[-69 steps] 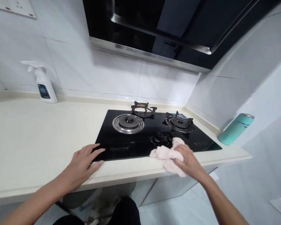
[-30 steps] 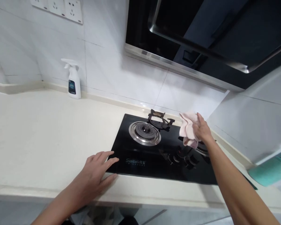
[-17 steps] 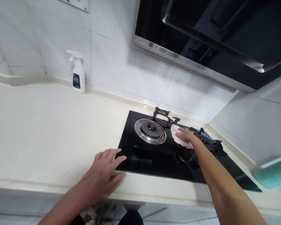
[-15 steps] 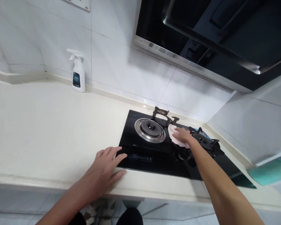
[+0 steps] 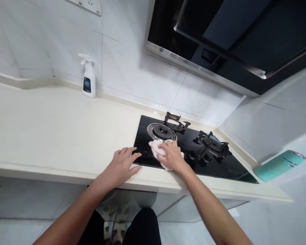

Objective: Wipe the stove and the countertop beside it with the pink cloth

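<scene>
My right hand (image 5: 170,154) grips a pale pink cloth (image 5: 156,147) and presses it on the front left part of the black glass gas stove (image 5: 229,170). The cloth covers most of the lettering there and touches the near side of the left burner (image 5: 162,131), whose metal ring is bare. Behind that burner, a black pan support (image 5: 177,124) lies off its place. My left hand (image 5: 123,165) rests with fingers spread on the counter's front edge, fingertips at the stove's left corner, holding nothing.
A white spray bottle (image 5: 89,80) stands against the wall at the back left of the pale counter (image 5: 53,129). The right burner (image 5: 214,144) carries its pan support, near the knobs (image 5: 197,158). A dark range hood (image 5: 219,44) overhangs. A green cylinder (image 5: 279,165) is at the right end.
My right hand has swept the cloth left and toward me, from between the burners to the stove's front left. My left hand stays at the corner. The view has shifted slightly.
</scene>
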Tool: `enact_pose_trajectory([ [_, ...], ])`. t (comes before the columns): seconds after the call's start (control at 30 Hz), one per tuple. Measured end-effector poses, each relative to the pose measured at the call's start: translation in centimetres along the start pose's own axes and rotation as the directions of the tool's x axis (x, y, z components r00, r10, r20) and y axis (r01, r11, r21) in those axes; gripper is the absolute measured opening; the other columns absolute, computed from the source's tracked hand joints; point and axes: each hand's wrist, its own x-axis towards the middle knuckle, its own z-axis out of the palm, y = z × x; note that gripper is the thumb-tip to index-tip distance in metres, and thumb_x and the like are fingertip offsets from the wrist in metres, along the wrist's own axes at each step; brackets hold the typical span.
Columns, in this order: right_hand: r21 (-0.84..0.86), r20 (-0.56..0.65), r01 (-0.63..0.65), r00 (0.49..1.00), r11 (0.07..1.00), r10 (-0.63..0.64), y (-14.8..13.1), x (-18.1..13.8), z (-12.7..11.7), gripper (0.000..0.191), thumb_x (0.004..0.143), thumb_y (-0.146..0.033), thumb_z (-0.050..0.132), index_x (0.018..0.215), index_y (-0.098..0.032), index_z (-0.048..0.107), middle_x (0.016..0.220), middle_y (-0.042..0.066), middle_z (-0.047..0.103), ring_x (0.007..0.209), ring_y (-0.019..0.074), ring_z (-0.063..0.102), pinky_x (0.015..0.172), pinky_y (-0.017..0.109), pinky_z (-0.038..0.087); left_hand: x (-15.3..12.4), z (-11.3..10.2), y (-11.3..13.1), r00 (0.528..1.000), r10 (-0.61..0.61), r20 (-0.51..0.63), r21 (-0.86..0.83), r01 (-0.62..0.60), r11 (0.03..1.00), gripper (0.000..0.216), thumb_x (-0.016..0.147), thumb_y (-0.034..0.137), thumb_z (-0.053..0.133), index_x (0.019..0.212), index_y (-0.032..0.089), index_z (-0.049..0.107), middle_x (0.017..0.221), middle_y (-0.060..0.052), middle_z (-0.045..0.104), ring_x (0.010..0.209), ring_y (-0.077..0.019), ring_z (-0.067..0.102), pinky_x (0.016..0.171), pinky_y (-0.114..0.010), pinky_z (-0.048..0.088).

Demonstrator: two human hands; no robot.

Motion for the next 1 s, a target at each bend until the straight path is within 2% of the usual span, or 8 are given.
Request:
enact_pose_trajectory([
  [0.1, 0.056, -0.119, 0.115, 0.987, 0.992, -0.108, -3.8, -2.0, 1.0, 0.035, 0.092, -0.044, 0.067, 0.124, -0.032, 0.069, 0.125, 0.009, 0.061, 0.116, 0.0330, 0.047, 0.092, 0.045, 0.043, 0.1, 0.4, -0.4, 1.000, -0.007, -0.005, 0.005, 0.007, 1.000, 0.037, 0.098, 0.037, 0.059, 0.131, 0.026, 0.068, 0.143, -0.012, 0.062, 0.131, -0.0328, 0.055, 0.108, -0.052, 0.043],
  [0.17, 0.074, -0.177, 0.155, 0.974, 0.985, -0.140, -4.1, -2.6, 1.5, 0.036, 0.092, -0.045, 0.068, 0.125, -0.032, 0.069, 0.131, 0.009, 0.060, 0.123, 0.0330, 0.047, 0.097, 0.047, 0.042, 0.2, 0.5, -0.7, 1.000, -0.006, 0.015, 0.006, 0.006, 1.000, 0.037, 0.097, 0.039, 0.060, 0.132, 0.027, 0.067, 0.143, -0.012, 0.062, 0.131, -0.0325, 0.055, 0.107, -0.052, 0.044],
  [0.27, 0.078, -0.246, 0.070, 0.968, 0.995, -0.049, -1.1, -2.5, 2.0, 0.041, 0.092, -0.048, 0.068, 0.129, -0.031, 0.069, 0.143, 0.010, 0.057, 0.128, 0.0324, 0.049, 0.105, 0.049, 0.041, 0.3, 0.2, -0.7, 0.999, -0.015, 0.041, 0.005, 0.015, 1.000, 0.037, 0.099, 0.039, 0.059, 0.132, 0.026, 0.067, 0.145, -0.013, 0.060, 0.134, -0.0328, 0.054, 0.108, -0.054, 0.043],
  [0.43, 0.006, -0.260, -0.137, 0.956, 0.991, 0.134, 5.9, -2.3, 1.9, 0.039, 0.096, -0.044, 0.062, 0.129, -0.024, 0.069, 0.142, 0.013, 0.058, 0.124, 0.0301, 0.056, 0.106, 0.045, 0.044, 0.4, -0.5, -0.3, 0.996, -0.043, 0.072, -0.033, 0.045, 0.998, 0.037, 0.099, 0.039, 0.056, 0.132, 0.025, 0.068, 0.147, -0.013, 0.060, 0.135, -0.0334, 0.052, 0.110, -0.056, 0.042],
  [0.57, -0.036, -0.254, -0.110, 0.962, 0.993, 0.098, 6.5, -4.7, 2.0, 0.037, 0.099, -0.042, 0.055, 0.128, -0.024, 0.070, 0.138, 0.013, 0.060, 0.114, 0.0320, 0.059, 0.099, 0.048, 0.046, 0.6, -0.9, 0.2, 0.990, -0.069, 0.127, -0.045, 0.075, 0.996, 0.038, 0.100, 0.039, 0.057, 0.134, 0.024, 0.066, 0.149, -0.014, 0.057, 0.138, -0.0334, 0.049, 0.112, -0.057, 0.040],
  [0.77, 0.054, -0.407, -0.059, 0.910, 0.997, 0.076, 8.5, -10.4, 3.1, 0.031, 0.097, -0.042, 0.056, 0.115, -0.024, 0.073, 0.127, 0.013, 0.065, 0.111, 0.0308, 0.059, 0.097, 0.046, 0.047, 0.7, -1.1, 0.6, 0.982, -0.078, 0.173, -0.019, 0.083, 0.996, 0.041, 0.098, 0.036, 0.061, 0.136, 0.021, 0.065, 0.152, -0.016, 0.054, 0.141, -0.0348, 0.046, 0.115, -0.057, 0.036],
  [0.9, 0.025, -0.418, -0.277, 0.870, 0.960, 0.262, 9.5, -12.0, 3.0, 0.034, 0.096, -0.042, 0.056, 0.117, -0.022, 0.073, 0.126, 0.013, 0.065, 0.106, 0.0300, 0.060, 0.091, 0.044, 0.047, 0.7, -1.1, 0.7, 0.979, -0.084, 0.184, -0.013, 0.087, 0.996, 0.041, 0.099, 0.037, 0.061, 0.137, 0.021, 0.064, 0.153, -0.016, 0.053, 0.142, -0.0344, 0.046, 0.115, -0.056, 0.036],
  [1.0, -0.112, -0.345, -0.459, 0.850, 0.881, 0.399, 6.8, -10.8, 2.1, 0.037, 0.099, -0.042, 0.052, 0.124, -0.022, 0.072, 0.130, 0.015, 0.063, 0.103, 0.0319, 0.059, 0.085, 0.044, 0.045, 0.6, -1.1, 0.8, 0.980, -0.079, 0.182, -0.018, 0.084, 0.996, 0.042, 0.099, 0.041, 0.062, 0.137, 0.022, 0.064, 0.153, -0.016, 0.053, 0.141, -0.0339, 0.046, 0.114, -0.055, 0.036],
])
